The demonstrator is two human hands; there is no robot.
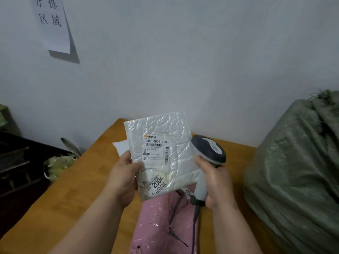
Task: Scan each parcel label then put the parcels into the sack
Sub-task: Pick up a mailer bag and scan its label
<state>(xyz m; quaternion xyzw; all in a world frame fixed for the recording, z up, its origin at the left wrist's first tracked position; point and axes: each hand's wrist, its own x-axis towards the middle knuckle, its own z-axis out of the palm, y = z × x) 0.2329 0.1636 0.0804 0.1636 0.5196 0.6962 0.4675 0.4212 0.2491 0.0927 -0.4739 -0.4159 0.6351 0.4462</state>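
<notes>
A white bubble-wrap parcel (161, 153) is being held up near the centre of the view, above the far half of a wooden table (77, 189). Its face is turning toward the camera, and a printed shipping label (156, 150) with barcodes is showing on it; a second printed slip is showing through the clear lower part.

The left hand (124, 178) is gripping the parcel at its 8 o'clock edge, thumb pressing on the front near the label and the other fingers curling behind, out of sight.

The right hand (216, 182) is sitting at the parcel's 4 o'clock, its fingers wrapping around the pale handle of a barcode scanner (208, 153). The scanner's grey head is sitting just beside the parcel's right edge, at about 3 o'clock from the label, and its cable (195, 222) is hanging down toward 6 o'clock.

Below the parcel, at 6 o'clock, a pink parcel (159, 226) is lying on the table. At 9 o'clock, behind the held parcel, a corner of another white parcel (122, 148) is peeking out on the tabletop.

At 3 o'clock of the table, a large green woven sack (293, 171) is standing, bulging and rumpled. At 11 o'clock, a paper sign (52, 22) with printed characters is hanging on the white wall. At 9 o'clock, dark shelving (16, 167) is standing beside the table.
</notes>
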